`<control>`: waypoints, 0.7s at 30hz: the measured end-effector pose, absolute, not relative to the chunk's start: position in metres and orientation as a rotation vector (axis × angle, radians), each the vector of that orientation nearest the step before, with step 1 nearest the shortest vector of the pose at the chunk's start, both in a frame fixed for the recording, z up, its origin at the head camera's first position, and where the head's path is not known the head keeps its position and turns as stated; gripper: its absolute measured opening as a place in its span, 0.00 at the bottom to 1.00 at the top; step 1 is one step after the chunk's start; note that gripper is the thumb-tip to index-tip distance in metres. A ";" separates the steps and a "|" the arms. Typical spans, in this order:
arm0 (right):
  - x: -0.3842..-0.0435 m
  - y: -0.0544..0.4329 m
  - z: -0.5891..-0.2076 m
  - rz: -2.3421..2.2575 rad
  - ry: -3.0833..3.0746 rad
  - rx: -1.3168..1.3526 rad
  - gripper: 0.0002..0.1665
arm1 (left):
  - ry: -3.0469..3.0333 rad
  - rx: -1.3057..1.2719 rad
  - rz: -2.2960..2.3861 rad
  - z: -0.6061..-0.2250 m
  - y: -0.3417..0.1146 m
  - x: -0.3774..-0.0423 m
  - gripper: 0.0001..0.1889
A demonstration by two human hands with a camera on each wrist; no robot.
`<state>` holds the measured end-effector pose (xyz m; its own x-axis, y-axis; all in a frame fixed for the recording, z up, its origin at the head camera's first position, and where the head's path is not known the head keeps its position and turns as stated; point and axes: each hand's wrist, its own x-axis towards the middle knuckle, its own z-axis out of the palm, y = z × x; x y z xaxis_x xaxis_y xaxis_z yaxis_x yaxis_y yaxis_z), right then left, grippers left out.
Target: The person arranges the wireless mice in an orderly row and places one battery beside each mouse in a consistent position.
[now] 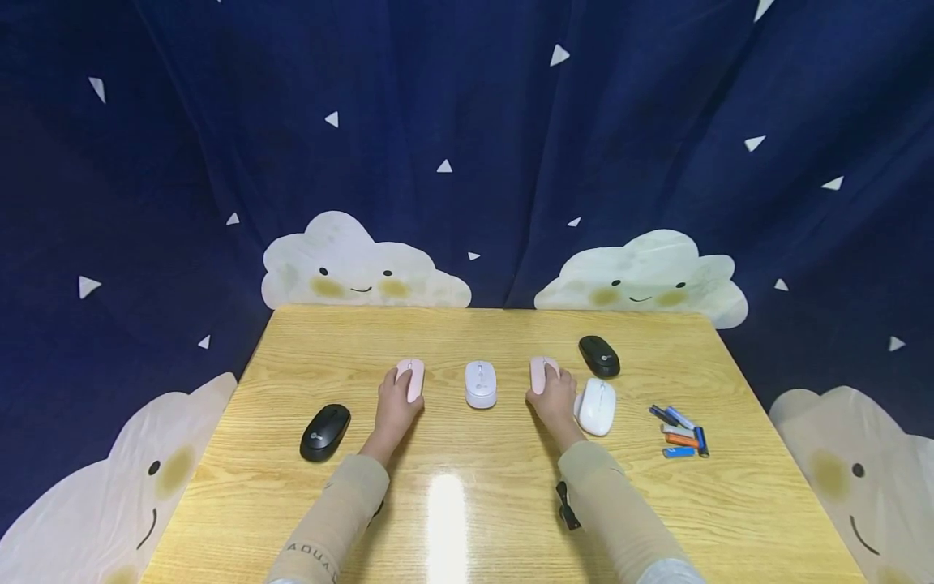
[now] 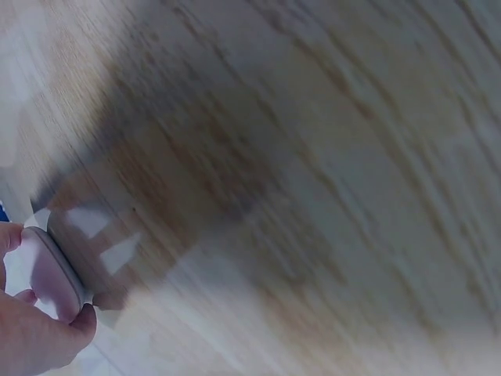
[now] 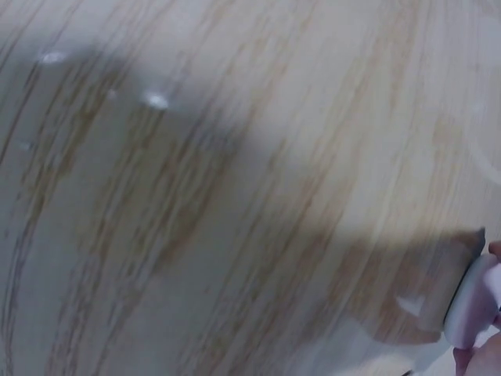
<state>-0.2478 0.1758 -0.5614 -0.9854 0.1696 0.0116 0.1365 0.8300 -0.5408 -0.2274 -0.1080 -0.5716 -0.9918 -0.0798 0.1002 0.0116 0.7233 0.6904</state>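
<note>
My left hand (image 1: 394,412) grips a pink computer mouse (image 1: 414,378) by its sides, left of the table's middle. The left wrist view catches that mouse (image 2: 53,274) at its edge, thumb on one side and fingers on the other. To the right, my right hand (image 1: 556,402) holds a second pink mouse (image 1: 538,373), partly covered by the fingers. In the right wrist view only part of this mouse (image 3: 471,305) and some fingertips show. Between the hands lies a white mouse (image 1: 480,384). Another white mouse (image 1: 597,407) sits just right of my right hand.
A black mouse (image 1: 325,432) lies at the left of the wooden table (image 1: 511,503), another black mouse (image 1: 599,356) at the back right. Several loose batteries (image 1: 682,441) are grouped on the right. Behind the table hangs a dark blue curtain (image 1: 467,97) with clouds.
</note>
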 end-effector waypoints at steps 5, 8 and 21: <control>-0.249 0.176 -0.564 0.848 -2.957 -0.242 0.41 | -2.817 0.067 -1.128 -0.572 -0.110 -0.227 0.30; -0.249 0.176 -0.564 0.835 -2.961 -0.222 0.41 | -2.827 0.066 -1.144 -0.572 -0.113 -0.227 0.32; -0.249 0.177 -0.563 0.844 -2.975 -0.232 0.42 | -2.905 0.000 -0.948 -0.547 -0.152 -0.211 0.35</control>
<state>-0.2486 0.1773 -0.5632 -0.9880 0.1543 -0.0020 0.1324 0.8407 -0.5250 -0.2106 -0.1523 -0.5469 -0.9963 -0.0264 0.0813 0.0266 0.8080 0.5886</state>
